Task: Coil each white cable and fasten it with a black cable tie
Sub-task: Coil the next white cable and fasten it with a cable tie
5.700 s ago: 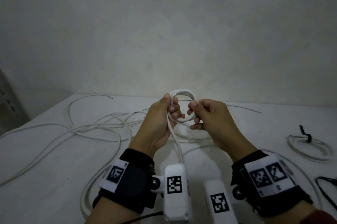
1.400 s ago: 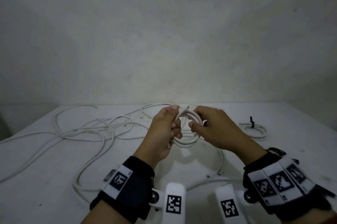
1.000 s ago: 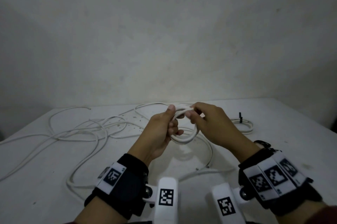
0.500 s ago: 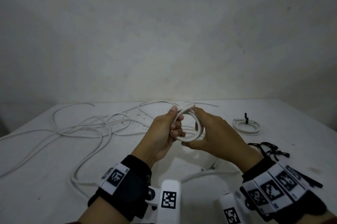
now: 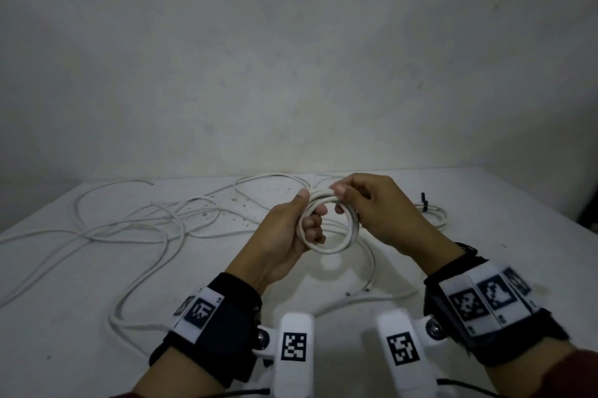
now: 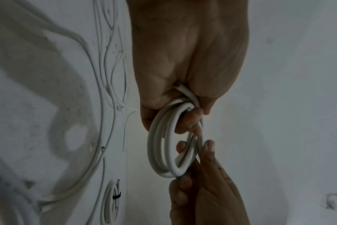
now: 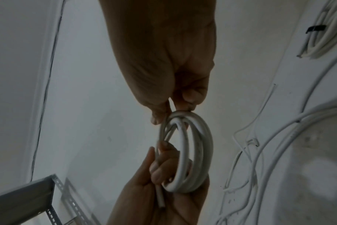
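Observation:
A small coil of white cable hangs above the table between both hands. My left hand grips its left side, fingers through the ring and thumb on top. My right hand pinches the coil's top between thumb and fingertips. The left wrist view shows the coil with several turns, gripped by the left hand, the right hand opposite. In the right wrist view a cable end sticks out of the coil along the left palm. No cable tie is on this coil.
A coiled cable fastened with a black tie lies on the white table at the right. Loose white cables sprawl over the left and middle. A perforated metal bracket shows at the left.
The trailing cable has been wound fully into the coil. My right hand has moved from under the coil's right side up to pinch its top. My left hand keeps its grip.

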